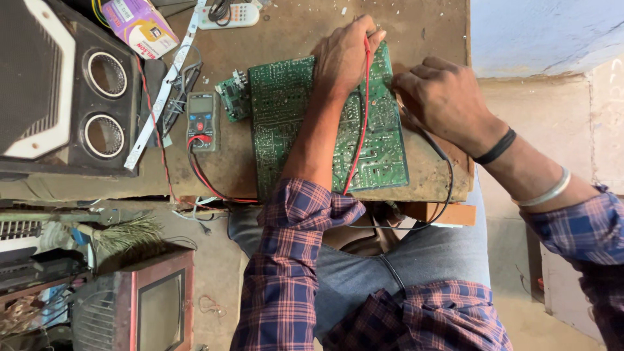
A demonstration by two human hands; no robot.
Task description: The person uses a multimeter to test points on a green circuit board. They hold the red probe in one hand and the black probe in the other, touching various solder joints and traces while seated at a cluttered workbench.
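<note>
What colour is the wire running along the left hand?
Red, seen in the head view: the wire runs from the left hand across the green board.

Both arms reach forward, left hand [342, 57] and right hand [443, 97] apparently pinched closed.

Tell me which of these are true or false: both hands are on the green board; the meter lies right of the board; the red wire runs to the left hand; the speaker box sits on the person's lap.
1. Both hands are on the green circuit board. True: left hand and right hand rest at its upper part.
2. The meter lies right of the board. False: the multimeter lies left of it.
3. The red wire runs to the left hand. True.
4. The speaker box sits on the lap. False: the speaker box stands at the far left.
</note>
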